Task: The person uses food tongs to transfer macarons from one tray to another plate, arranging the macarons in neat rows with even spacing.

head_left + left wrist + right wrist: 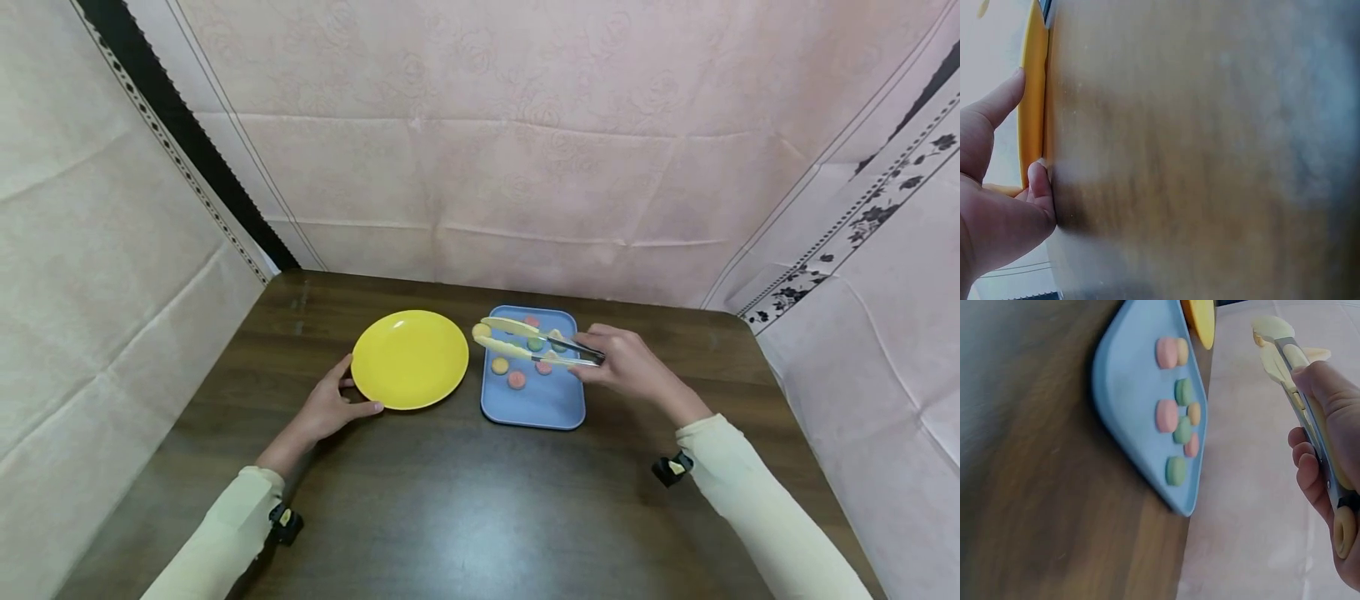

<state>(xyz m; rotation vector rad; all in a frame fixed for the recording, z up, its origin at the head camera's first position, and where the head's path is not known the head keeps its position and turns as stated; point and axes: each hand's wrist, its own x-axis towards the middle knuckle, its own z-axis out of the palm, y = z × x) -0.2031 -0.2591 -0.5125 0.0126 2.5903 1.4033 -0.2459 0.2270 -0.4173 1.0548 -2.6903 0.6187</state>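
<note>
In the head view, my left hand (pixel 330 402) grips the near left rim of a yellow plate (pixel 410 360), thumb at the front and fingers along the side. The left wrist view has the thumb (pixel 1007 100) against the yellow plate's edge (pixel 1033 94). My right hand (pixel 622 364) holds tongs (pixel 551 358) with pale tips over a blue tray (pixel 536 408). Between those tips, at the tray's left edge, is a yellow macaron (pixel 482 332). Pink, green and yellow macarons lie on the tray, among them a pink macaron (pixel 1167 415) and a green macaron (pixel 1176 470).
Plate and tray stand side by side on a dark wooden table (pixel 450 500), with a narrow gap between them. Pale cloth (pixel 487 167) hangs behind the table's far edge and along both sides. A small black device (pixel 672 468) is strapped at each wrist.
</note>
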